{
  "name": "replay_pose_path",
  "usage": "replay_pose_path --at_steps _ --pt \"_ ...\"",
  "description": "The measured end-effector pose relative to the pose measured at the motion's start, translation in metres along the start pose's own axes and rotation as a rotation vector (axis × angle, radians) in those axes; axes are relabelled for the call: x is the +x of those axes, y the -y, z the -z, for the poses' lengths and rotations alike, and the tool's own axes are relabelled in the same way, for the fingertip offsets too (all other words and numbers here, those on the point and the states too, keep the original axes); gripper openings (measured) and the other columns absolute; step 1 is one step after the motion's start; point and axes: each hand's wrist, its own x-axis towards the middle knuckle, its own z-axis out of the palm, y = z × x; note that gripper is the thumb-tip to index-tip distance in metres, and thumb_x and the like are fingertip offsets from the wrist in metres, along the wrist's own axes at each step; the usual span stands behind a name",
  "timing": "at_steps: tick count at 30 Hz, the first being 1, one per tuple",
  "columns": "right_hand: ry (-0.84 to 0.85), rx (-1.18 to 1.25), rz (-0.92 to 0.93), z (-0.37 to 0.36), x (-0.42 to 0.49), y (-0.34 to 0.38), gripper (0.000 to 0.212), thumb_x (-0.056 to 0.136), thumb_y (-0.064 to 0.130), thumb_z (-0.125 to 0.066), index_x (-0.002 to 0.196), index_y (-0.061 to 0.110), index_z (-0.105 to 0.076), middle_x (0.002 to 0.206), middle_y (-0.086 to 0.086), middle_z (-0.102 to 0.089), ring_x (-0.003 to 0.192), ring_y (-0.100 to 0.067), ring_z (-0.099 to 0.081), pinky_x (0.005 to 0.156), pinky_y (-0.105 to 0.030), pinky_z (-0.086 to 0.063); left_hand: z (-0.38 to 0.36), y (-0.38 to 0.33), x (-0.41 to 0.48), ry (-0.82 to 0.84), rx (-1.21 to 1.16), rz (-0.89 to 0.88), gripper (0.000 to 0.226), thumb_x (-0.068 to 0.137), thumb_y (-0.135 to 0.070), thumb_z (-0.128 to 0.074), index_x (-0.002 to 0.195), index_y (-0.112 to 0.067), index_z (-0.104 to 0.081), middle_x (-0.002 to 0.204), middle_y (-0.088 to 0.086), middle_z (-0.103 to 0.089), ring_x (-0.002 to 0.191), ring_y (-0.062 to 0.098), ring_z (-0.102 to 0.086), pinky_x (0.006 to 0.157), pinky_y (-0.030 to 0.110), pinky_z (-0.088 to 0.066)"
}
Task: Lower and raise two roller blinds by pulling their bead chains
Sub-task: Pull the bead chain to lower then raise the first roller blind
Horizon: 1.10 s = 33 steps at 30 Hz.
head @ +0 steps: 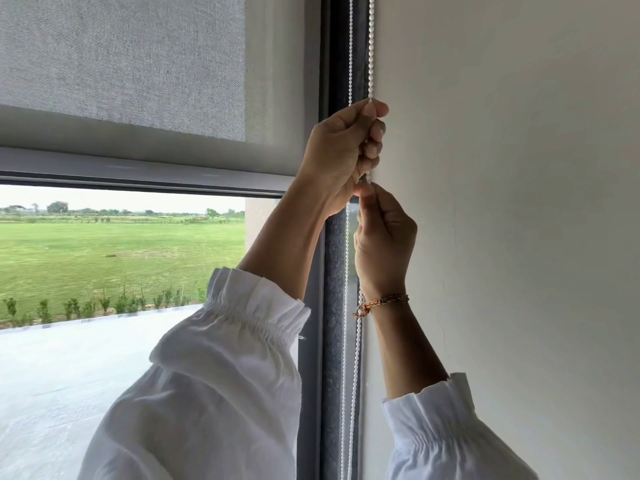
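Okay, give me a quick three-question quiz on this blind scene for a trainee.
1. True or false: both hands grip the bead chain.
2. Which hand is higher on the chain? A) left hand B) right hand
3. Fill in: the wrist with the braided band belongs to the ____ hand.

Key: 1 true; 2 A; 3 right. Note: the blind is partly lowered, with the lawn visible below its bottom bar.
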Motion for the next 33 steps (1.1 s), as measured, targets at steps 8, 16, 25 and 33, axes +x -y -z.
replay_pose_path --at_steps 8,16,25,33 --pt "0.043 -0.041 -0.02 0.007 -0.023 -0.016 0.026 0.088 0.022 -0.048 0.09 0.008 -0.069 0.049 0.023 -0.054 0.044 -0.004 -0.04 0.049 -0.014 -0.028 0.014 0.022 -0.012 -0.032 0.081 0.041 0.023 0.097 -0.011 -0.042 0.081 -0.013 -0.059 0.054 -0.006 -0.049 0.042 0.004 -0.037 0.039 0.014 -0.029" --pt "0.016 -0.047 -0.023 0.003 -0.016 -0.02 0.026 0.087 0.023 -0.048 0.093 0.008 -0.07 0.049 0.022 -0.05 0.045 -0.004 -0.042 0.048 -0.01 -0.029 0.009 0.022 -0.005 -0.113 0.154 0.031 0.023 0.097 -0.011 -0.044 0.081 -0.012 -0.06 0.057 -0.003 -0.049 0.043 0.004 -0.041 0.041 0.014 -0.033" --pt "0.026 -0.043 -0.034 -0.001 -0.017 -0.015 0.023 0.089 0.019 -0.049 0.089 0.009 -0.07 0.062 0.006 -0.057 0.053 -0.004 -0.042 0.051 -0.012 -0.032 0.011 0.02 -0.003 -0.117 0.179 0.038 0.022 0.097 -0.008 -0.042 0.085 -0.009 -0.06 0.061 0.002 -0.049 0.042 0.005 -0.044 0.041 0.014 -0.035" --pt "0.021 -0.094 -0.047 -0.001 -0.014 -0.014 0.022 0.093 0.013 -0.05 0.095 0.003 -0.069 0.057 0.022 -0.047 0.047 0.001 -0.046 0.05 -0.007 -0.032 0.007 0.016 -0.005 -0.133 0.212 0.025 0.02 0.097 -0.01 -0.043 0.087 -0.008 -0.059 0.064 0.004 -0.053 0.044 0.007 -0.05 0.043 0.017 -0.04"
